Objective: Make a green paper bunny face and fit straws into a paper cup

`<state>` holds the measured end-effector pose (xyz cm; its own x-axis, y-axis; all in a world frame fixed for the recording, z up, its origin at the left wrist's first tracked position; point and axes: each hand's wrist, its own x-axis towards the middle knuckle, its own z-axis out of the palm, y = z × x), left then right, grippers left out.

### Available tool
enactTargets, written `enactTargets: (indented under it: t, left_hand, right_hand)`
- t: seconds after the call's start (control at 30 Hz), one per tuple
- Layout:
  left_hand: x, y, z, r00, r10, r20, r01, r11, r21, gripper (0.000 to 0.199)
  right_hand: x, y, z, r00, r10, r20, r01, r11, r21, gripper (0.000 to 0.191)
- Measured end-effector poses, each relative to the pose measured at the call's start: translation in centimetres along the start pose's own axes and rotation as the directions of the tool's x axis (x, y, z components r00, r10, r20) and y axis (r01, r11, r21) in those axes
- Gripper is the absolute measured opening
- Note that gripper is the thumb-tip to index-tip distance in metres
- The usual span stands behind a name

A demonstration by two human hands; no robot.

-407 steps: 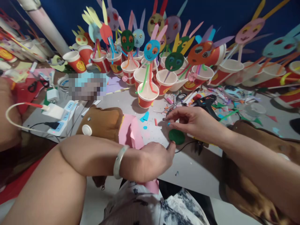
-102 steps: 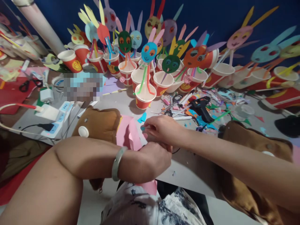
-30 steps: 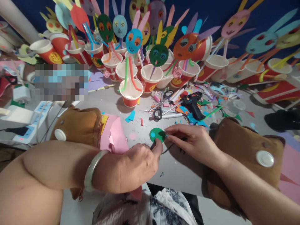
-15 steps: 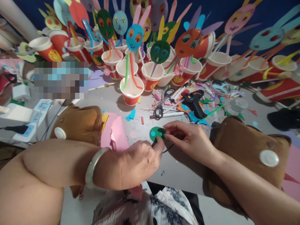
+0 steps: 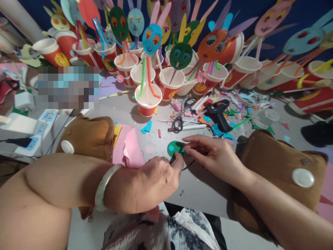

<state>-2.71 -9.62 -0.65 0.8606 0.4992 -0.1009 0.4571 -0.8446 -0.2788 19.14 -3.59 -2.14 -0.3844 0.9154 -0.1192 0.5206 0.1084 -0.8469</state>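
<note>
In the head view, a smooth green disc [image 5: 171, 143] with a round pale-blue dot lies at the fingertips. The left hand's [image 5: 160, 177] forefinger rests on its near edge, the other fingers curled; whether they grip anything cannot be told. The right hand's [image 5: 217, 152] thumb and forefinger stand slightly apart at the disc's right side, beside a bit of blue. Outside each forearm sits a soft brown cloth pouch [image 5: 277, 166] with a white button. Beyond the hands, black-handled scissors [image 5: 177, 124] and a black glue gun [image 5: 219, 114] lie among paper scraps. The grey tabletop [image 5: 200, 198] bears red-and-white paper cups [image 5: 148, 108] with bent straws and rabbit-eared faces, before a dark blue wall [image 5: 246, 8].
</note>
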Motion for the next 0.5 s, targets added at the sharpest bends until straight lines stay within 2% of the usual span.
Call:
enactTargets:
  t: [0.17, 0.3, 0.5]
  left_hand:
    - [-0.12, 0.03, -0.27, 1.000, -0.022, -0.020, 0.023, 0.999, 0.025, 0.047]
    - [-0.20, -0.02, -0.53, 0.998, -0.050, -0.034, 0.051, 0.997, 0.052, 0.049]
    - [-0.20, 0.33, 0.30, 0.996, -0.051, -0.079, 0.055, 0.997, 0.052, 0.048]
  right_hand:
    - [-0.04, -0.11, 0.02, 0.999, -0.036, 0.001, 0.036, 0.997, -0.062, 0.025]
    - [-0.08, 0.20, 0.12, 0.998, -0.059, -0.014, 0.058, 0.995, -0.085, 0.026]
    - [0.05, 0.60, 0.25, 0.997, -0.070, -0.029, 0.067, 0.993, -0.094, 0.027]
